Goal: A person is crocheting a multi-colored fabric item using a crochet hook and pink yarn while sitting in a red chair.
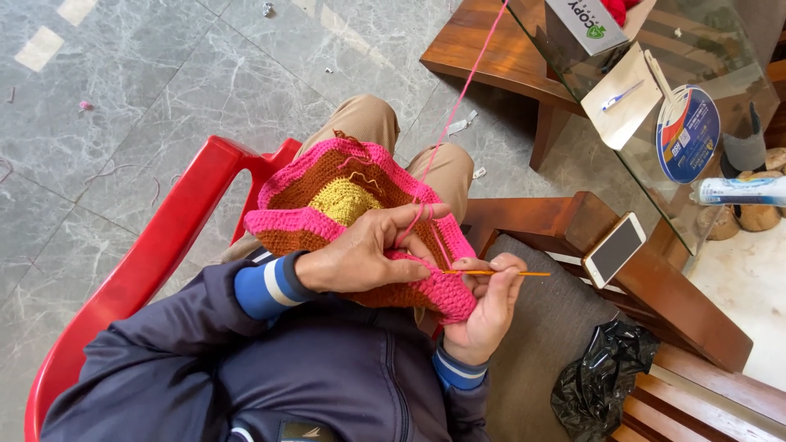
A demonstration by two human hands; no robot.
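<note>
The crocheted piece point(344, 192), round with a yellow middle, brown band and pink rim, lies on the person's lap above the red plastic chair point(164, 245). Its near edge is folded under the hands, so how far the pink rim runs there cannot be seen. The left hand point(364, 254) is clamped on that rim, fingers curled over it, with the pink yarn point(458, 90) looped across the forefinger. The yarn climbs away to the far right, toward a cardboard box point(585, 24) at the far edge; the box is cut off by the frame, and only a bit of red stuff shows inside it. The right hand point(487, 307) is closed around an orange crochet hook point(499, 272), whose tip is buried in the pink stitches; its shaft points right.

To the right, a smartphone point(614, 248) rests on the wooden arm of a grey-cushioned seat point(540, 336). A black plastic bag point(602, 385) sits crumpled on that cushion, its contents hidden. Farther right a glass tabletop point(655, 196) carries a brown paper envelope point(620, 98) and a round printed fan point(688, 135). Things under the glass are hard to make out. Scraps of paper and yarn lie on the grey marble floor point(164, 82).
</note>
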